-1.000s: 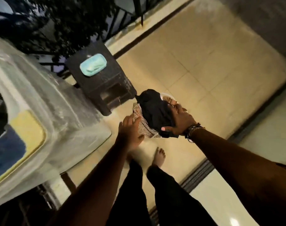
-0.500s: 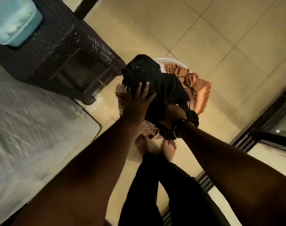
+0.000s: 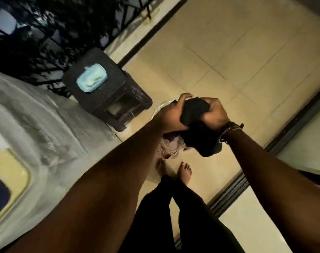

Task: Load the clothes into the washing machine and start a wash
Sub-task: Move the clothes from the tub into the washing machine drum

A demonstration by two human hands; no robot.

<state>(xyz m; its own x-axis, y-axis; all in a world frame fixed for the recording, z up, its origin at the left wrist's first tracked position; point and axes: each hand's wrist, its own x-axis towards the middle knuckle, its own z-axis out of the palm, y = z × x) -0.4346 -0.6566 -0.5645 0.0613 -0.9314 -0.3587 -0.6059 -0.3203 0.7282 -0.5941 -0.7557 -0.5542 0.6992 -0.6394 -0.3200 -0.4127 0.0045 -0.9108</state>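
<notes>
Both my hands hold a bundle of clothes above the floor. My left hand (image 3: 172, 115) grips the black garment (image 3: 197, 125) from its left side, and my right hand (image 3: 213, 114), with bracelets at the wrist, grips it from the right. A checked cloth (image 3: 171, 149) hangs beneath the black one. Behind my left hand shows part of the rim of a white basin (image 3: 158, 109). The washing machine (image 3: 36, 128), under a grey plastic cover, fills the left side; a yellow and dark blue panel (image 3: 11, 178) shows at its left edge.
A dark wicker stool (image 3: 117, 99) stands beside the machine with a light blue soap dish (image 3: 91, 80) on top. Beige tiled floor stretches to the right. A dark door track (image 3: 228, 194) runs diagonally at the lower right. My bare feet (image 3: 184, 170) stand below the bundle. Railing and foliage lie at the top left.
The bundle has been lifted clear of the basin, and both hands now clutch it. The orange cloth is out of sight. The view has swung back left to the machine.
</notes>
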